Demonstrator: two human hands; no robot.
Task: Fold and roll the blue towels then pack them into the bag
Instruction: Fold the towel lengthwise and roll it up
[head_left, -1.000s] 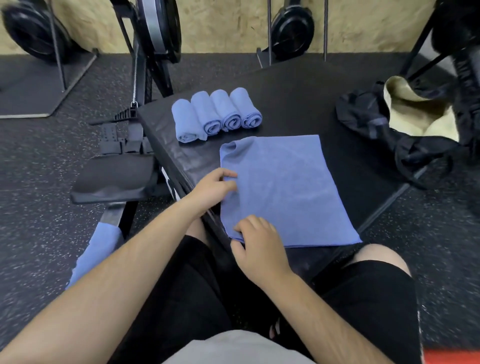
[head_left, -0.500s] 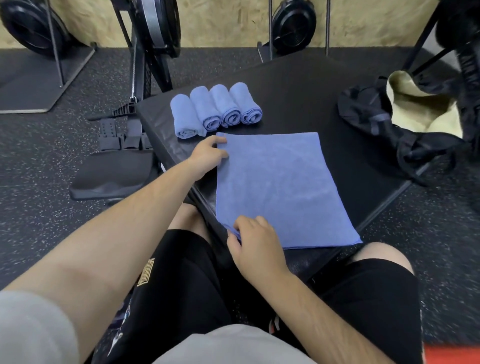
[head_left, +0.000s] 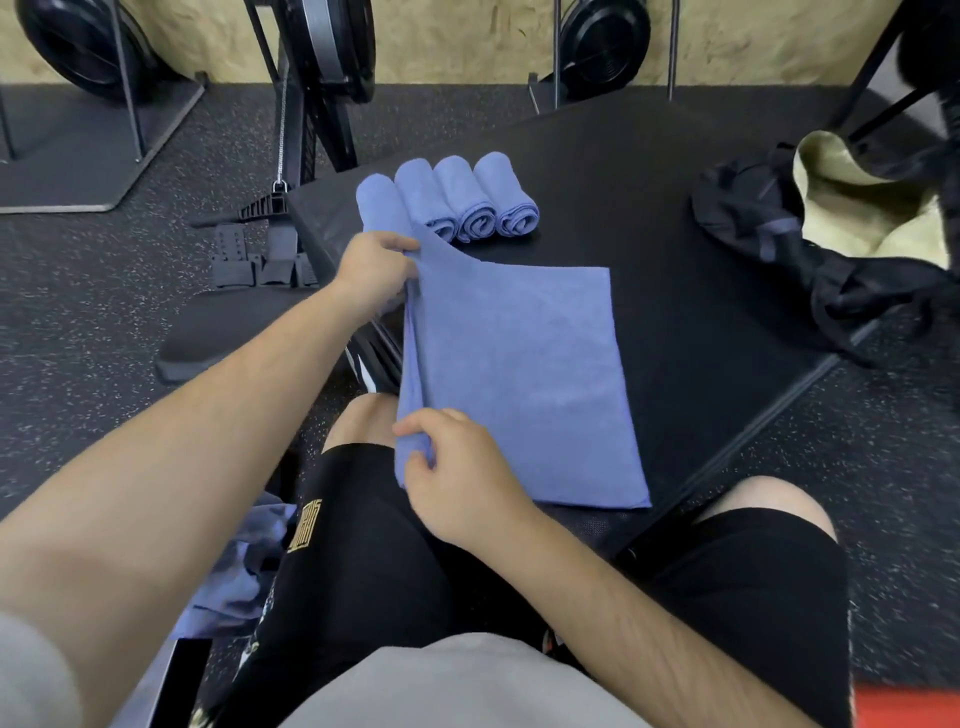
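Down at floor level, speckled black rubber floor (head_left: 78, 312) runs back to a tan wall (head_left: 467, 36), and gym kit lines it: a black wheel (head_left: 88, 47) on a stand at far left, a machine (head_left: 332, 47) with a chain (head_left: 282, 130) hanging from it, then a second black wheel (head_left: 605, 41) further right. Front and centre is the black padded desk (head_left: 675, 234), set cornerwise toward the seated person in black shorts (head_left: 363, 561). Now the hands: the left hand (head_left: 374, 270) is out at the far left corner of the flat blue towel (head_left: 524, 374), fingers and thumb pinching that corner and holding it up off the desk. The right hand (head_left: 457, 478) sits nearer the body, curled round the near left corner, thumb on top, fingers tucked under the cloth. Between the two, the towel's left edge is raised in a doubled fold, while the rest of it lies flat on the desk. Just beyond the left hand, four rolled towels (head_left: 452, 200) lie side by side, touching, spiral ends toward the camera; the leftmost is partly hidden by the lifted corner. Low on the left, beside the thigh, there is a loose heap of blue cloth (head_left: 244, 566). Over at the right edge of the desk slumps the black bag (head_left: 779, 244), well apart from the towels, mouth gaping, pale lining (head_left: 852, 208) showing.
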